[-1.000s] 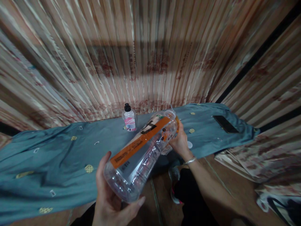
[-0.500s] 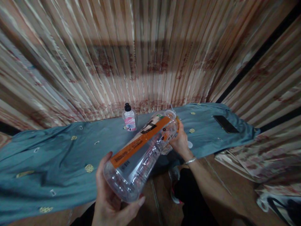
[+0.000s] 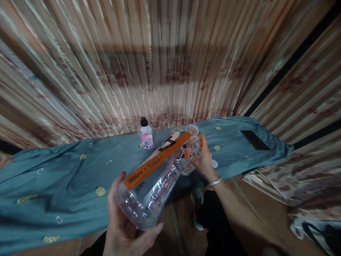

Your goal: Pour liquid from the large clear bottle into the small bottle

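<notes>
A large clear plastic bottle (image 3: 157,177) with an orange-and-black label lies tilted across my view, its base toward me and its far end up and to the right. Cupped round the base, my left hand (image 3: 125,220) has its thumb below and fingers on the left side. My right hand (image 3: 204,158), wearing a bracelet, grips the far end from the right; its fingers are mostly hidden behind the clear plastic, where a yellow-orange edge shows. A crumpled-looking clear piece (image 3: 188,169) sits under that end; I cannot tell what it is.
A small clear bottle (image 3: 146,138) with a black cap and pink label stands on the teal patterned cloth (image 3: 66,185). A black phone (image 3: 255,140) lies at the right, and a white disc (image 3: 214,163) near my right wrist. Pleated curtains (image 3: 165,64) hang behind.
The large bottle and both hands have shifted very slightly left. Both hands keep the same hold.
</notes>
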`<state>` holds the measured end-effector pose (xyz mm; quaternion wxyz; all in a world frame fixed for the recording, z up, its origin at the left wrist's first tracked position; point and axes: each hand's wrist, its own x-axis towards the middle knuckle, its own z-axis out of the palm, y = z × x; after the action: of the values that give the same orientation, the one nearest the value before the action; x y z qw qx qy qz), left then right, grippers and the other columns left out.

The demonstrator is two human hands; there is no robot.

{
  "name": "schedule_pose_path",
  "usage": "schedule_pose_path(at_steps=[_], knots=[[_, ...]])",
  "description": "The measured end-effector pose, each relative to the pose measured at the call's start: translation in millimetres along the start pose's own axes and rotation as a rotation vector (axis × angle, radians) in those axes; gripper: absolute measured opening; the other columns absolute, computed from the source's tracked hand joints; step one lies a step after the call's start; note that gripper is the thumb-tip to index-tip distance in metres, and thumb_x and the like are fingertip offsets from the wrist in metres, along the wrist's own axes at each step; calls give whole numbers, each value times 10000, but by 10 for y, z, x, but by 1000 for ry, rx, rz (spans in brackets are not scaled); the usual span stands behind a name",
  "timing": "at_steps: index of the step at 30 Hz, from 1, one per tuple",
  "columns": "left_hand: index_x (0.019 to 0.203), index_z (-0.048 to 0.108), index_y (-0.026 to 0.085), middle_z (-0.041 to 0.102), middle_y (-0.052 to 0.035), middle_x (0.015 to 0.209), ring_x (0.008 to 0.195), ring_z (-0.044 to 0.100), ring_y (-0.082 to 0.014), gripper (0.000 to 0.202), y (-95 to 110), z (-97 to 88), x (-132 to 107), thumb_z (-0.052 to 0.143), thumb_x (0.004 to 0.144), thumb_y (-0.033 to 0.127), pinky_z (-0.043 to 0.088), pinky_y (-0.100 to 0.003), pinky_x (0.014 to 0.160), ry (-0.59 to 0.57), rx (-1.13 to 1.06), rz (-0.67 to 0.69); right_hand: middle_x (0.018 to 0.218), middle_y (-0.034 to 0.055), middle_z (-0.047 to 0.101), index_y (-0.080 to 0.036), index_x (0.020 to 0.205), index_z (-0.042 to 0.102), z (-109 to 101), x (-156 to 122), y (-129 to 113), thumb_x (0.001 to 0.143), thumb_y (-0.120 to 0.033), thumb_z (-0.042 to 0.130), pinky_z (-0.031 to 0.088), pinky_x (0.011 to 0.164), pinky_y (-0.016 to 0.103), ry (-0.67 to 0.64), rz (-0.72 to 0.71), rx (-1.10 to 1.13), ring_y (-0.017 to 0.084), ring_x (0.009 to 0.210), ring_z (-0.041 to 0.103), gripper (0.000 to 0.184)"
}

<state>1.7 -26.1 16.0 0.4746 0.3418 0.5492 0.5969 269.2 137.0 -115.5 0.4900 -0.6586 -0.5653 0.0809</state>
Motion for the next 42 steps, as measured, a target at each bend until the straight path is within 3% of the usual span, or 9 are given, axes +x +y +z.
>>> schedule_pose_path(at_steps=[6, 12, 23, 30, 34, 39, 42], knots=[[1700, 521, 304, 799, -145, 1458, 1130, 875, -366, 1344, 12, 14, -17, 1181, 536, 425, 762, -356, 834, 22, 19, 15, 1545, 247, 785, -185, 1711, 482, -11, 6, 15, 728, -556, 980, 713, 1079, 596, -17, -1, 15, 452, 1304, 837, 1163], [1713, 519, 300, 809, -148, 1439, 1027, 883, -346, 1346, 34, 40, -43, 1183, 552, 450, 748, -323, 699, 30, 0, 15, 1559, 249, 780, -181, 1717, 480, -25, 3, 2, 735, -574, 982, 702, 1106, 601, -14, 0, 16, 455, 1348, 823, 1170], [1753, 508, 298, 782, -171, 1505, 1225, 854, -421, 1372, -11, -3, -20, 1175, 564, 449, 772, -400, 836, 15, 35, 34, 1539, 258, 787, -164, 1705, 490, -12, 5, 6, 744, -605, 963, 706, 1104, 598, -6, -18, 1, 456, 1335, 828, 1158], [1702, 528, 284, 808, -162, 1430, 1083, 882, -382, 1356, -10, 14, -11, 1185, 524, 417, 760, -352, 717, 32, -1, 33, 1544, 253, 786, -177, 1728, 476, -11, 4, 4, 764, -627, 979, 701, 1109, 611, 0, -25, 10, 455, 1343, 826, 1177], [1674, 548, 291, 801, -152, 1436, 1157, 876, -392, 1327, 0, 13, -4, 1185, 519, 428, 773, -367, 805, 37, 22, 45, 1537, 260, 787, -177, 1701, 493, -13, 5, -9, 750, -650, 976, 694, 1120, 630, 8, -6, 31, 465, 1344, 824, 1167], [1717, 505, 305, 789, -164, 1469, 1167, 872, -406, 1362, -6, 3, -21, 1180, 542, 447, 764, -351, 722, 20, 25, 14, 1551, 261, 780, -178, 1693, 500, -14, 7, -10, 739, -623, 969, 694, 1119, 631, 8, -2, 34, 470, 1343, 825, 1153], [1748, 487, 305, 774, -168, 1502, 1280, 841, -436, 1378, -30, -6, -22, 1173, 564, 472, 778, -390, 834, 8, 33, 22, 1530, 254, 796, -179, 1696, 502, -12, 7, -13, 738, -617, 975, 703, 1101, 623, 12, 10, 32, 467, 1323, 835, 1154]])
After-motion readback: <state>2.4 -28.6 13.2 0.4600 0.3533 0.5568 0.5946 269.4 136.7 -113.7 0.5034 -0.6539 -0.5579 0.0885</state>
